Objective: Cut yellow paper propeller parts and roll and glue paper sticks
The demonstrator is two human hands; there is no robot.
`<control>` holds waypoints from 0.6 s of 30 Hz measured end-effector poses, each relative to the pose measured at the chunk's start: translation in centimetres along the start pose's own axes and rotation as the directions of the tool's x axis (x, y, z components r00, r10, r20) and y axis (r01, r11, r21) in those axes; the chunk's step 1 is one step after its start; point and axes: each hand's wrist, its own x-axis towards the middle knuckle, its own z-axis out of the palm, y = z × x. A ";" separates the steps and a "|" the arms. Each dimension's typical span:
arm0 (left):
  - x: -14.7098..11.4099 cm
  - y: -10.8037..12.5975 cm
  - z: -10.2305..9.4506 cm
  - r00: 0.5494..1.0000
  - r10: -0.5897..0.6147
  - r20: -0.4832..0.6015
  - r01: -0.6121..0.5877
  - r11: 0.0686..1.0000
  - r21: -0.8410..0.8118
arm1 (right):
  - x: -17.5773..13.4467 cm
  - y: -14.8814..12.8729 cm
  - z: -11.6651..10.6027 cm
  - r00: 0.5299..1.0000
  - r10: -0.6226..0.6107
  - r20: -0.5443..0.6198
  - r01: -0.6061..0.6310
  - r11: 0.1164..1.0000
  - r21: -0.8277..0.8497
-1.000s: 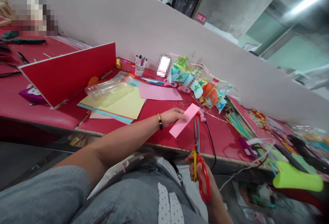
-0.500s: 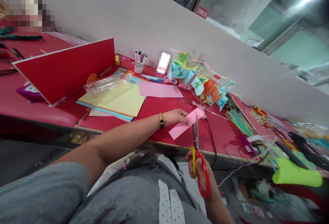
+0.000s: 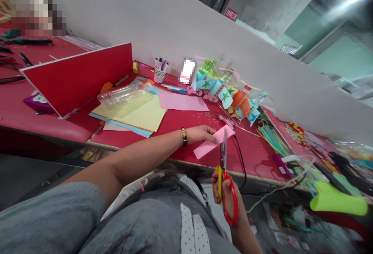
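Note:
A strip of pink paper (image 3: 204, 149) is pinched in my left hand (image 3: 201, 134), above the front part of the red table. Red-and-yellow handled scissors (image 3: 223, 156) are gripped in my right hand (image 3: 225, 190), just off the table's front edge. Their blades point away from me and reach across the right part of the strip, slightly apart. Behind the strip lies a pink glue gun (image 3: 227, 121), partly covered by the paper. A larger pink sheet (image 3: 183, 101) rests flat beyond my left hand.
Coloured paper sheets (image 3: 136, 116) lie at left under a clear plastic bottle (image 3: 124, 95), beside an upright red board (image 3: 84, 77). A pen cup (image 3: 159, 75) and decorated bottles (image 3: 227, 90) stand by the partition. A black cord (image 3: 241, 156) hangs over the edge.
The view has shifted slightly. My hands, the pink strip and the scissors keep nearly the same pose, with the blades still across the paper.

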 end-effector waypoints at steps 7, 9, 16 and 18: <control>-0.1 0.1 0.2 0.985 0.149 -0.082 -0.142 0.986 0.090 | 0.5 1.2 -0.5 0.999 0.043 0.031 -0.044 0.998 0.039; -0.1 0.0 0.2 0.984 0.163 -0.073 -0.157 0.984 0.084 | 0.5 1.2 -0.4 0.998 0.050 0.038 -0.051 0.998 0.046; -0.1 0.1 0.1 0.987 0.145 -0.071 -0.140 0.988 0.064 | 0.5 0.8 -0.2 0.996 0.072 0.056 -0.077 0.994 0.081; -0.1 0.1 0.1 0.987 0.141 -0.075 -0.136 0.989 0.065 | 0.3 0.4 0.0 0.996 0.077 0.038 -0.079 0.995 0.059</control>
